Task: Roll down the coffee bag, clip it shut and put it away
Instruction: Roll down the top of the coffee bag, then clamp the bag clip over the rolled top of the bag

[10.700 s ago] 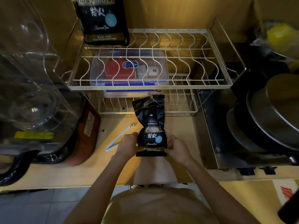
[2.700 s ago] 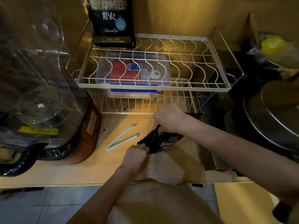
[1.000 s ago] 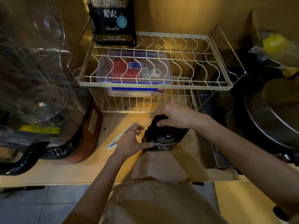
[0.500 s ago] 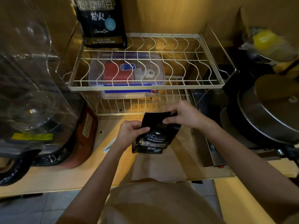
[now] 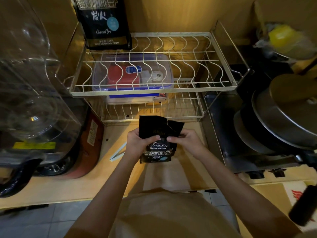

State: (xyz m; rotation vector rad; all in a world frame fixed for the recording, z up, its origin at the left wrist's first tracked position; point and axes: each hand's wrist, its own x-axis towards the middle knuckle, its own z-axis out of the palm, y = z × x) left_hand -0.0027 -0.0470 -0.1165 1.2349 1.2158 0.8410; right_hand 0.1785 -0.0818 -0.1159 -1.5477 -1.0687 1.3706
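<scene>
A black coffee bag (image 5: 158,148) with white lettering stands upright on the wooden counter, its torn top flattened and pointing up. My left hand (image 5: 139,143) grips the bag's left side at mid-height, thumb across the front. My right hand (image 5: 186,141) pinches the right side at the same height. A pale blue bag clip (image 5: 118,152) lies on the counter just left of my left wrist, partly hidden by it.
A two-tier wire rack (image 5: 154,90) stands behind the bag, with a clear lidded box (image 5: 132,74) on its lower tier and a second, larger coffee bag (image 5: 103,23) on top at the left. Clear plastic appliance (image 5: 34,93) at left. Stacked pans (image 5: 277,121) at right.
The bag was lying rolled under my right hand a second ago. It now stands upright with its top unfolded, and both hands hold its sides.
</scene>
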